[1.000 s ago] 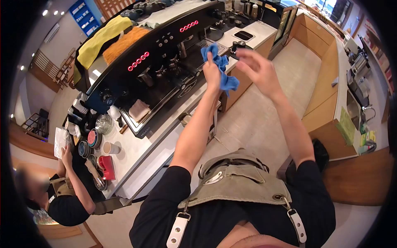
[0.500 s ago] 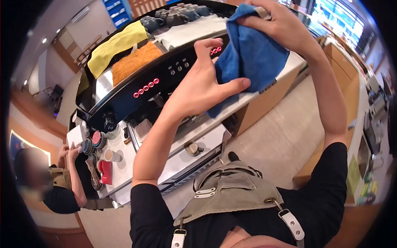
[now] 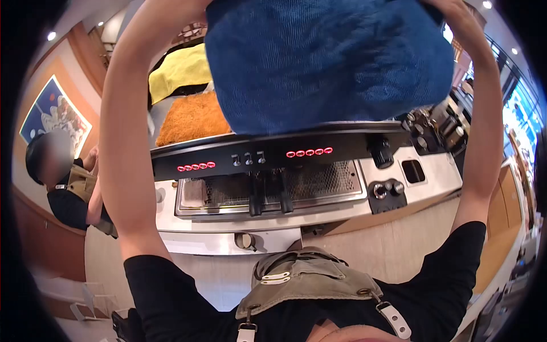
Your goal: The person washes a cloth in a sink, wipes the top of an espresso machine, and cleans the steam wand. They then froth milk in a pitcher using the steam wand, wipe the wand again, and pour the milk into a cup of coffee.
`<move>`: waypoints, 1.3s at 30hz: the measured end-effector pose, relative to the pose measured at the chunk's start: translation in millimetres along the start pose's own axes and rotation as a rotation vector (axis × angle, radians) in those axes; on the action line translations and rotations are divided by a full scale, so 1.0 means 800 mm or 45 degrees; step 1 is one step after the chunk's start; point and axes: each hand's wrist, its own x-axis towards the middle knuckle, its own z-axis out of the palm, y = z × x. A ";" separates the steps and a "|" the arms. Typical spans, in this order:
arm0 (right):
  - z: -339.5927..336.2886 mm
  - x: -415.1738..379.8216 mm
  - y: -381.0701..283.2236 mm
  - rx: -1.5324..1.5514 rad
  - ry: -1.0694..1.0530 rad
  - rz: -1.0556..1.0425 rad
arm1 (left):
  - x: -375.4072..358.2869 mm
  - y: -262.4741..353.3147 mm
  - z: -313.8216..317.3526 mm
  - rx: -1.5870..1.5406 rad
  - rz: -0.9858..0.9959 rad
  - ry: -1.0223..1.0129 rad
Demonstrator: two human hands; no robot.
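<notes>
A blue cloth (image 3: 330, 68) is spread wide in front of me, stretched between both hands above the espresso machine (image 3: 273, 149). My left hand (image 3: 191, 8) grips its upper left corner at the top edge of the view, fingers mostly hidden. At the upper right corner my right hand (image 3: 447, 8) holds the cloth, its fingers cut off or behind the fabric. To the left of the cloth, on the machine's top, lie an orange cloth (image 3: 191, 118) and a yellow cloth (image 3: 179, 71). Whatever stands behind the blue cloth is hidden.
Two portafilters (image 3: 270, 196) sit over the metal drip tray (image 3: 325, 182), with a folded cloth (image 3: 194, 194) at its left. A black mat with tampers (image 3: 387, 194) is on the right counter. A cup (image 3: 246, 241) stands below. A person (image 3: 71, 188) is at left.
The blue cloth went from hanging bunched in my right hand to spread out between both hands. My left hand has taken hold of it. The view has turned toward the machine's front.
</notes>
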 end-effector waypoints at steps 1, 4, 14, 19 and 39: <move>-0.001 0.026 0.033 0.509 -0.379 0.248 | 0.019 0.001 -0.002 0.052 -0.045 -0.053; 0.075 0.065 0.095 0.423 -0.335 0.337 | 0.115 -0.072 0.019 0.237 0.022 -0.037; 0.171 0.075 0.193 0.601 -0.166 0.284 | 0.180 -0.147 0.080 0.312 0.109 0.301; 0.243 -0.015 0.245 0.549 -0.466 -0.052 | 0.137 -0.214 0.102 0.536 0.229 -0.046; 0.165 0.114 0.214 0.548 0.046 0.290 | 0.208 -0.106 0.046 0.395 -0.331 0.298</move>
